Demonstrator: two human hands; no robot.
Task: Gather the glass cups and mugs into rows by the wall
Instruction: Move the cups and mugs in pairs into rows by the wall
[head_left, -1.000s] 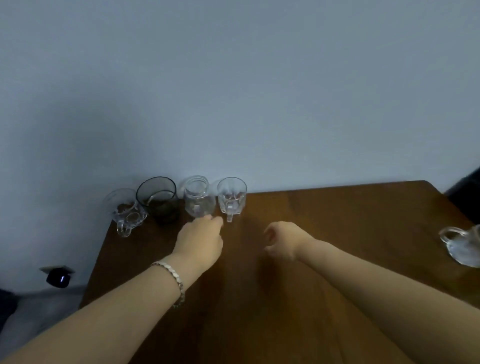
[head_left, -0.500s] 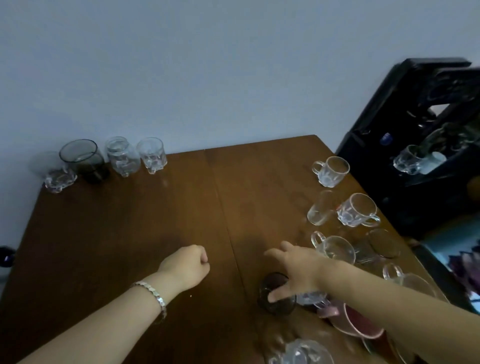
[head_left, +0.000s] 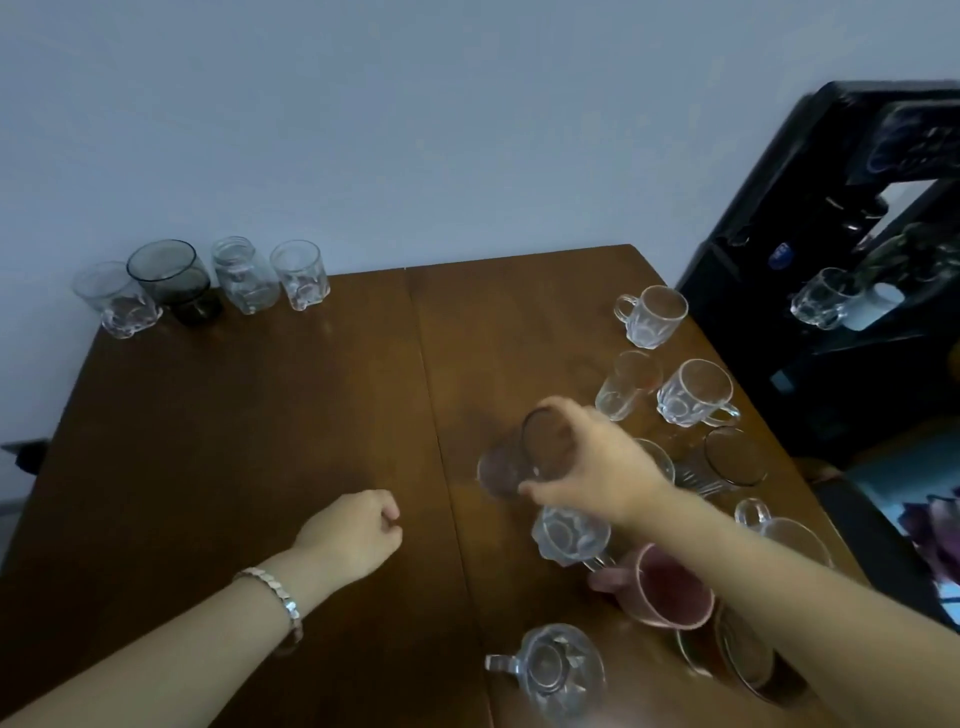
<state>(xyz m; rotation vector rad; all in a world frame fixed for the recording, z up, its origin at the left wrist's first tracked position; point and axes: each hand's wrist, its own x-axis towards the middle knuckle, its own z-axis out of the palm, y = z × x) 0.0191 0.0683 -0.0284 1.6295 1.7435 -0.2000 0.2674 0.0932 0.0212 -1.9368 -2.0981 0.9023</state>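
Note:
My right hand (head_left: 602, 467) grips a smoky dark glass (head_left: 511, 462) by its rim, lifted and tilted above the wooden table (head_left: 234, 441). My left hand (head_left: 350, 535) hovers over the table with its fingers curled and nothing in it. By the wall at the far left stands a row: a clear mug (head_left: 117, 301), a dark glass (head_left: 174, 280), a clear jar-like glass (head_left: 241, 275) and a clear mug (head_left: 301, 275). Several clear mugs and glasses crowd the table's right side, among them a mug (head_left: 652, 314), a tumbler (head_left: 626, 384) and a mug (head_left: 693, 392).
A pink mug (head_left: 670, 587) and dark glasses (head_left: 735, 457) sit near the right edge. One clear mug (head_left: 558, 670) stands at the near edge. A black shelf unit (head_left: 831, 260) holding a mug (head_left: 823, 299) stands right of the table.
The view swung from the row by the wall to the table's right side. My right hand closed on the dark glass and lifted it; my left hand drew back.

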